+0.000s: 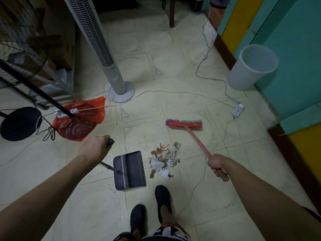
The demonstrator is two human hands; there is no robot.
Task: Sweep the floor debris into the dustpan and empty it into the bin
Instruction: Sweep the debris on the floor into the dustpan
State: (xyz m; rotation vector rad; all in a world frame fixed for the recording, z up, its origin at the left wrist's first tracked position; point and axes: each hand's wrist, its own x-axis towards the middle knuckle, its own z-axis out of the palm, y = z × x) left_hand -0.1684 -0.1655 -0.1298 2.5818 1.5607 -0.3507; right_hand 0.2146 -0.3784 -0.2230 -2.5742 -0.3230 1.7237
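Observation:
A pile of floor debris (165,160), scraps of paper, threads and bits, lies on the tiled floor in front of my feet. A dark dustpan (129,170) rests on the floor just left of the pile, its mouth facing it. My left hand (95,147) is closed on the top of the dustpan's long handle (110,142). My right hand (218,165) grips the pink stick of a broom. The red broom head (185,124) sits on the floor beyond the pile, to its upper right. A white bin (251,68) stands by the teal wall at the right.
A white tower fan (119,91) stands at the back centre. A black fan stand base (20,123) and a red plastic bag (83,117) are at the left. White cables (173,92) and a power strip (238,108) cross the floor. My two slippered feet (151,209) are below the pile.

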